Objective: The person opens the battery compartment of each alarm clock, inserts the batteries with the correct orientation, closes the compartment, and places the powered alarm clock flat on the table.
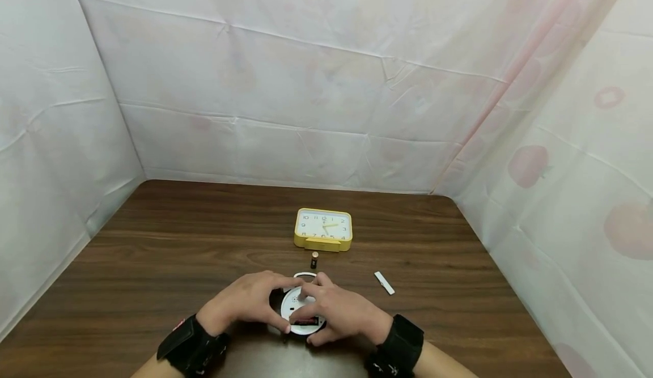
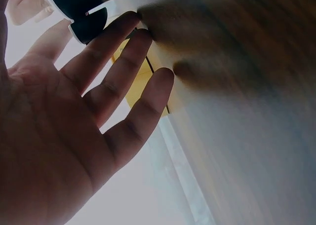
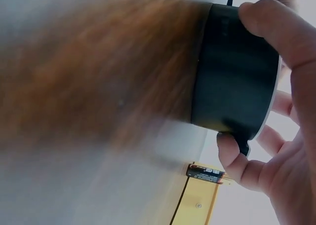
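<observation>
A round alarm clock (image 1: 288, 305) with a white back and black side (image 3: 237, 72) lies back up near the table's front; its face is hidden. In its open battery slot shows a dark battery (image 1: 306, 322). My left hand (image 1: 249, 300) holds the rim on the left between thumb and forefinger; its other fingers (image 2: 118, 89) spread loosely. With thumb and little finger, my right hand (image 1: 344, 309) grips the black side, while other fingers reach over the back near the slot. Another battery (image 1: 314, 260) stands upright just behind the clock.
Farther back sits a yellow rectangular clock (image 1: 323, 230), dial up. A white strip-like battery cover (image 1: 384, 283) lies to the right on the brown wooden table (image 1: 204, 225). Pale printed curtains (image 1: 285, 83) hang behind and at both sides.
</observation>
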`<state>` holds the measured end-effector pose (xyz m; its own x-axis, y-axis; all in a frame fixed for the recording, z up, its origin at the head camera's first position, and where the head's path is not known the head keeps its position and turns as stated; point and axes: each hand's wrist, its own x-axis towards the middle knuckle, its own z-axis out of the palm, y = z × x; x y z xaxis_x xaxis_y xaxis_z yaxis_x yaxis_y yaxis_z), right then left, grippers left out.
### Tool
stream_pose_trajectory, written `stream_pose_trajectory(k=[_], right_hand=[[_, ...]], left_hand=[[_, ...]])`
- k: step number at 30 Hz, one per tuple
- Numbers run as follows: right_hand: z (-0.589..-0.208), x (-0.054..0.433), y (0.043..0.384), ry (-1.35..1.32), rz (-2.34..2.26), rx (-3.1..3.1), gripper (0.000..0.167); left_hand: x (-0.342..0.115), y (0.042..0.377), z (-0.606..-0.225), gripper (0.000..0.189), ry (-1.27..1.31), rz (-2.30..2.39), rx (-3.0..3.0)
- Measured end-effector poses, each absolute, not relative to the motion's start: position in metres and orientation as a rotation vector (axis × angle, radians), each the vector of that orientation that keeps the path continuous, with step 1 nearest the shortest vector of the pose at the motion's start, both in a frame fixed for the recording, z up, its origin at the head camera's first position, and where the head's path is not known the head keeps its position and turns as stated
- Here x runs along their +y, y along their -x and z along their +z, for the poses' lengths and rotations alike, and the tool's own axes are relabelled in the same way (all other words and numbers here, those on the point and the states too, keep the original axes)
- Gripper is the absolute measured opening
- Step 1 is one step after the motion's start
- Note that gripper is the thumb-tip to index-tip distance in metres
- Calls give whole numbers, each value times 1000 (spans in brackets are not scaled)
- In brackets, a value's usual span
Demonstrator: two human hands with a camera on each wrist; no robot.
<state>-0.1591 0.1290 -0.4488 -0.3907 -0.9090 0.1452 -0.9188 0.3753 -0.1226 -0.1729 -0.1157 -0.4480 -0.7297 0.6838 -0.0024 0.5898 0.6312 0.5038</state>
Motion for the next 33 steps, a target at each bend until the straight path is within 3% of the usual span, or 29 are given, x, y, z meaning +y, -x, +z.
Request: stream_pose_trajectory(k=[26,33], right_hand=[[-451,136,162,-1630,454,-2562,44],[-451,136,160,-1597,429,-2571,57]], left_hand=[[-111,178,-445,77,-1096,735,2631],[-113,176,-446,80,-1065,718,2634]])
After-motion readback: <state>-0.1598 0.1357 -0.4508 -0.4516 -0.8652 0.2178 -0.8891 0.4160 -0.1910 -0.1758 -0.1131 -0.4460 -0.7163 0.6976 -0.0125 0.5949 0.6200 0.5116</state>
